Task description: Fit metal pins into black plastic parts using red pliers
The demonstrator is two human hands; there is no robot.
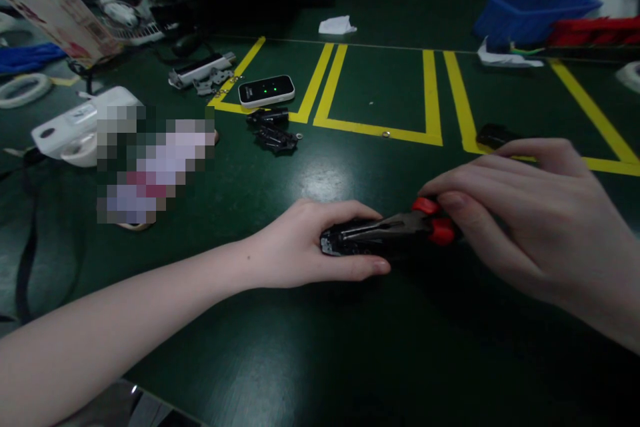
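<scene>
My left hand (310, 243) wraps around a long black plastic part (333, 243), thumb along the near side and fingers along the far side. Over this part, pointing left, lie dark tapered pliers (410, 221) with two red handle ends. At those red ends is my right hand (540, 213), its thumb and fingers closed around the handles, most of which it hides. I cannot make out exactly where the pliers' tips touch the black part. Behind my right hand, a small black piece (495, 135) lies on the table.
Small black parts (275, 138) and a white-rimmed device with green lights (267, 91) lie near yellow tape rectangles (377, 128). A blurred-out phone-like object (173, 153) and a white device (85, 117) are at left. A blue bin (535, 13) stands at back right.
</scene>
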